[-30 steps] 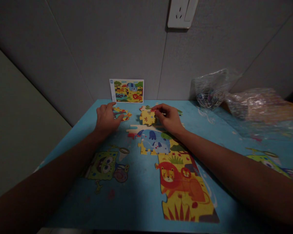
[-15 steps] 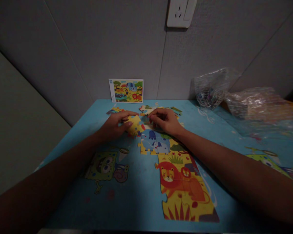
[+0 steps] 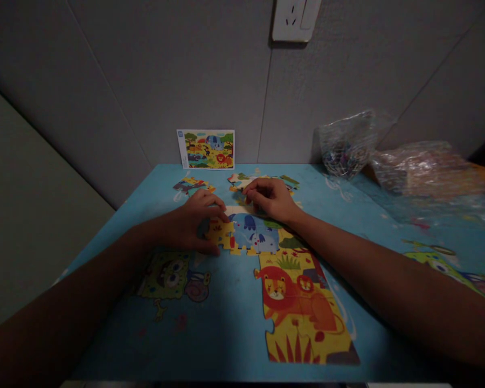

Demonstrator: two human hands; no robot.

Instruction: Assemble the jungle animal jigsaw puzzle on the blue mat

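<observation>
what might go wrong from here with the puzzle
Three possible risks: The yellow piece by the left hand is up against the elephant section; a hard push might shift that section, and whether the piece is fully locked is hard to tell. The right forearm passes close to the lion section, so a sweep could drag it. Other pieces lie just beyond the right hand and might get knocked.

Left hand (image 3: 204, 223) over a yellow puzzle piece (image 3: 221, 234), right hand (image 3: 272, 199) beside blue elephant pieces (image 3: 255, 236)
</observation>
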